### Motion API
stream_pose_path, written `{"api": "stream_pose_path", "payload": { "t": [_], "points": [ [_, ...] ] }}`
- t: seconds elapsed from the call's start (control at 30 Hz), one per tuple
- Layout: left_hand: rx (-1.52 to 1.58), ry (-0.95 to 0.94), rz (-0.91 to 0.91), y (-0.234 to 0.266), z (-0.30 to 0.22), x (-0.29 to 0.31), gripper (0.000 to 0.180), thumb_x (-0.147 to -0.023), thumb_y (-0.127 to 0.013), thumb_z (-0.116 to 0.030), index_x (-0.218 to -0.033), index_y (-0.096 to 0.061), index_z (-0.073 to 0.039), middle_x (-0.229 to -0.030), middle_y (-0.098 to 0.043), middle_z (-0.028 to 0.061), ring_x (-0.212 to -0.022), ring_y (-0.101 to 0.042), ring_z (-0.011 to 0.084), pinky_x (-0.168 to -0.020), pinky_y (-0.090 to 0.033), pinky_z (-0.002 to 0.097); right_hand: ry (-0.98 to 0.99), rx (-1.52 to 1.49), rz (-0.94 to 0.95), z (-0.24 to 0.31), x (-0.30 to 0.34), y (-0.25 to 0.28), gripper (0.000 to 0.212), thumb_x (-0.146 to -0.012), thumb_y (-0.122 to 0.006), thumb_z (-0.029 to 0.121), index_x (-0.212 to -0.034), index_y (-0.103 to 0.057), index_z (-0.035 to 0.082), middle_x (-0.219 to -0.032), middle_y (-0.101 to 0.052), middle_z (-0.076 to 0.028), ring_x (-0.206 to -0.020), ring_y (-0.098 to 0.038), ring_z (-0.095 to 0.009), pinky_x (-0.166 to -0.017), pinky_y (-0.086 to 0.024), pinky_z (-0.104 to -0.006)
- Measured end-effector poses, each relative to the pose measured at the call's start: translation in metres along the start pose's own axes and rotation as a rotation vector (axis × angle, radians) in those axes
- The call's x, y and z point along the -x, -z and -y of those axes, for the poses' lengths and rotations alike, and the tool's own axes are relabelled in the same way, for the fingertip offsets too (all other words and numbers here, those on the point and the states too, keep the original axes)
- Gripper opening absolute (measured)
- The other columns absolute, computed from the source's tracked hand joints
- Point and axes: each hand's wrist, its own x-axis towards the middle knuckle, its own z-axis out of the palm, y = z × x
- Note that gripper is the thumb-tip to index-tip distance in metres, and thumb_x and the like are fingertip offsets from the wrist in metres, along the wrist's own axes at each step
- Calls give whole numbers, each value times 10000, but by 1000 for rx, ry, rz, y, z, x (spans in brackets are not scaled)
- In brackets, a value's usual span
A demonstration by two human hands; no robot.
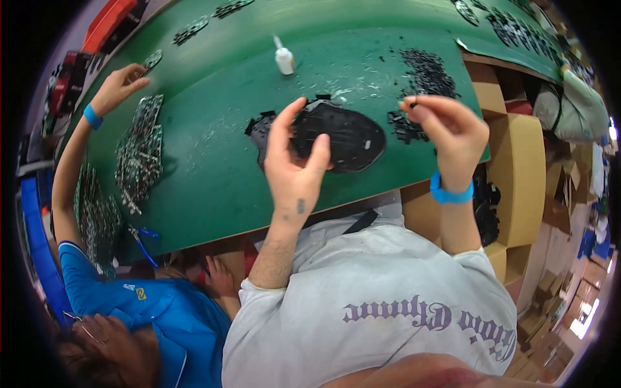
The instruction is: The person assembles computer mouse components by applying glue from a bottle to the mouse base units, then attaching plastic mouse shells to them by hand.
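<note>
My left hand (pixel 294 165) grips a black plastic shell (pixel 352 132) by its left side, thumb over the top and fingers round the edge. The shell is rounded and tilted above the green table. Another black plastic part (pixel 259 136) lies behind that hand, partly hidden. My right hand (pixel 453 129) is pinched closed on a small black piece (pixel 413 103), mostly covered by the fingertips. Beneath and beyond it lie a heap of small black pieces (pixel 428 72) and a smaller cluster (pixel 406 128).
A white squeeze bottle (pixel 284 62) stands upright on the green table (pixel 213 187). To the left are piles of circuit boards (pixel 139 152) and blue-handled pliers (pixel 143 246). A co-worker's hand (pixel 119 87) touches a board at far left. Cardboard boxes (pixel 521 174) stand at right.
</note>
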Motion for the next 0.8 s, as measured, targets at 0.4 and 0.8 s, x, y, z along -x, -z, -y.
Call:
{"api": "stream_pose_path", "payload": {
  "t": [0.4, 0.8],
  "points": [
    [-285, -243, 70, -7, 12, 1, 439, -874, -637, 1, -1295, -516, 12, -1226, -587, 116, -1075, -591, 167, -904, -484, 280, -151, -208, 188, -33, 12, -31, 324, -806, -716, -10, -1115, -620, 12, -1028, -646, -73, -979, -618, -132, -866, -498, -265],
    [-296, -264, 267, -8, -8, -6, 562, -874, -633, -31, -1393, -421, 11, -1270, -567, 159, -1030, -621, 193, -886, -492, 309, -716, -356, 629, -12, -36, 8, 177, -852, -703, 75, -1015, -669, 13, -955, -686, -30, -859, -643, -90, -774, -526, -244]
  ]
}}
